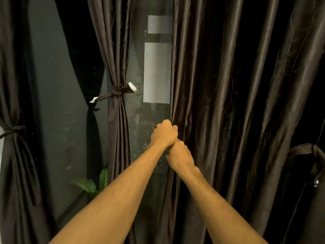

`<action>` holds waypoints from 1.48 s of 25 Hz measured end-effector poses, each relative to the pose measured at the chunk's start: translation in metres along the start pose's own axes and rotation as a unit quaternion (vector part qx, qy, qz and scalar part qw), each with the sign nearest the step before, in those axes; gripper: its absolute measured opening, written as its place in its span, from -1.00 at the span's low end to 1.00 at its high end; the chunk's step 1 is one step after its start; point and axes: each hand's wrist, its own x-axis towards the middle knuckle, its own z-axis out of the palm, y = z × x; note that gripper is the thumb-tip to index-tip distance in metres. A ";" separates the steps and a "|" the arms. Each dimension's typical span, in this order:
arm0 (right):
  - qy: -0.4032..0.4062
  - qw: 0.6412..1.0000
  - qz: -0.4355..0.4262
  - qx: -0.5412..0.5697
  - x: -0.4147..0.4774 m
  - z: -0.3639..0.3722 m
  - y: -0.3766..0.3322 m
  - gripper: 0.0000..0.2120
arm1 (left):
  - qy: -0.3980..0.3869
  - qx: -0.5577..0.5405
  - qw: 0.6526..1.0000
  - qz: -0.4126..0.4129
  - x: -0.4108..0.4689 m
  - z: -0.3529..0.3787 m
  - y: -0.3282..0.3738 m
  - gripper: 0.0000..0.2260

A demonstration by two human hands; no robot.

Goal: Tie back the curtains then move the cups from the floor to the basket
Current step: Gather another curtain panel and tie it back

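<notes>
No text, label, brand, number or sign could be read anywhere in the view. Two pale grey panels [157, 73] were seen on the glass behind the drapes, and both were blank. The white ends of the tie-back [121, 93] on the gathered drape were too small and blurred for any marking to be made out.

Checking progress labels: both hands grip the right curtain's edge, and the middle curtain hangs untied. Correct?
No. Head view: the middle curtain is tied, a band knotted round it. Left hand and right hand do grip the edge of the right curtain.
</notes>
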 end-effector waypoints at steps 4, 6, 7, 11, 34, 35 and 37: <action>0.035 0.997 -0.055 -0.030 -0.007 -0.013 0.020 -0.53 | 0.043 0.022 0.999 -0.010 -0.001 0.005 0.000 -0.83; 0.148 0.987 -0.055 -0.024 -0.011 -0.019 0.038 -0.67 | 0.038 0.021 0.999 -0.012 -0.001 0.008 0.001 -0.79; 0.211 0.977 -0.031 -0.013 -0.013 -0.023 0.048 -0.71 | 0.034 0.022 0.999 -0.009 -0.001 0.010 0.002 -0.78; 0.346 0.925 0.124 0.093 -0.014 -0.041 0.084 -0.54 | 0.036 0.042 0.998 0.008 -0.005 0.017 0.007 -0.82; 0.017 0.995 0.043 0.084 -0.007 -0.021 0.065 -0.49 | -0.042 0.010 0.999 0.012 -0.016 0.045 0.050 -0.66; 0.022 0.993 0.066 0.095 -0.008 -0.019 0.065 -0.56 | -0.044 0.022 0.999 0.017 -0.018 0.046 0.051 -0.64; 0.030 0.991 0.085 0.096 -0.009 -0.017 0.066 -0.57 | -0.030 0.059 0.997 0.037 -0.021 0.051 0.050 -0.67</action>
